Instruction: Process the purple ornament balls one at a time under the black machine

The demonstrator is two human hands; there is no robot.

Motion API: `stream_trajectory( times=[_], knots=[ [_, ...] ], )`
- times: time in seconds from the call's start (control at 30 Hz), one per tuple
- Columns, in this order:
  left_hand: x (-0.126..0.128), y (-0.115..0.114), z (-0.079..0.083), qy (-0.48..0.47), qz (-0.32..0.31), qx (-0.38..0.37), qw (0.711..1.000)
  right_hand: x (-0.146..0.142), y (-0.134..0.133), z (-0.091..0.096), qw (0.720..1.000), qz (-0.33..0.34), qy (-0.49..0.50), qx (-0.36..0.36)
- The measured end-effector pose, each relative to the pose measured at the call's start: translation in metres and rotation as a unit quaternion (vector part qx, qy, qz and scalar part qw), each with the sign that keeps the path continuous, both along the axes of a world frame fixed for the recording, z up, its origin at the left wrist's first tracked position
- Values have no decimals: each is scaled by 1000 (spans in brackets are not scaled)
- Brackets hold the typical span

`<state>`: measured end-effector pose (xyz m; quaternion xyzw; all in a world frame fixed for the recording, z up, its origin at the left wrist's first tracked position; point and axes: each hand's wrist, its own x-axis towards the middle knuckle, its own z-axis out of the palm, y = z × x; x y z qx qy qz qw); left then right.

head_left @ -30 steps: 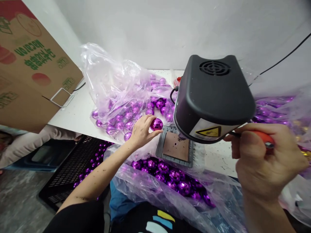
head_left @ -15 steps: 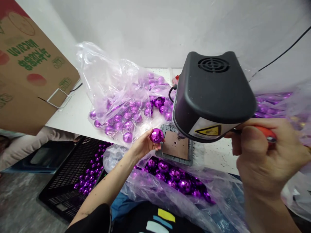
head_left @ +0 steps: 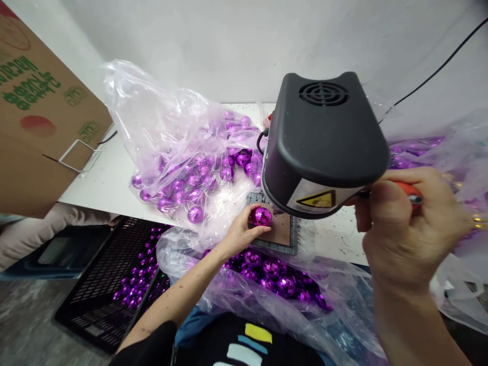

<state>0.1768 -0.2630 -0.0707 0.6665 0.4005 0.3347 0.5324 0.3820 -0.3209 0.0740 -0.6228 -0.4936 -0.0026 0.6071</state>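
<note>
**One ball on the plate, heaps all around**

The left hand (head_left: 240,235) pinches a purple faceted ball (head_left: 261,216) between thumb and fingertips and holds it on the brown plate (head_left: 284,236), which sits in a grey frame on the white table (head_left: 102,178). The ball seems to touch the plate, at its left end. Just above it hangs the black machine head (head_left: 324,142) with its yellow warning label, and a gap shows between the two. The right hand (head_left: 407,229), close to the camera, is closed in a full fist around the red handle (head_left: 410,189) at the machine's right side.

By the look of it, this ball is at the placing stage: set down, fingers on it, the head not lowered onto it.

A great deal lies about. A clear plastic bag (head_left: 179,147) behind the plate is heaped with purple balls. A second bag (head_left: 274,292) hangs open at the table's front edge and holds many more. Others lie loose in the black crate (head_left: 102,284) on the floor to the left. Which heap is finished and which is waiting cannot be told
</note>
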Motion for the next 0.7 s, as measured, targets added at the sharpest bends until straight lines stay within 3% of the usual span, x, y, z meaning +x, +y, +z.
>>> stream_trajectory(
  times=[0.3, 0.43, 0.7],
  knots=[
    [17, 4, -15, 118, -26, 177, 977, 1, 0, -1, 1000, 3, 1, 8],
    [28, 3, -18, 162, -9, 186, 969, 0, 0, -2, 1000, 1, 11, 22],
    [30, -2, -31, 133, -11, 189, 973, -1, -2, 1, 1000, 0, -5, 13]
  ],
)
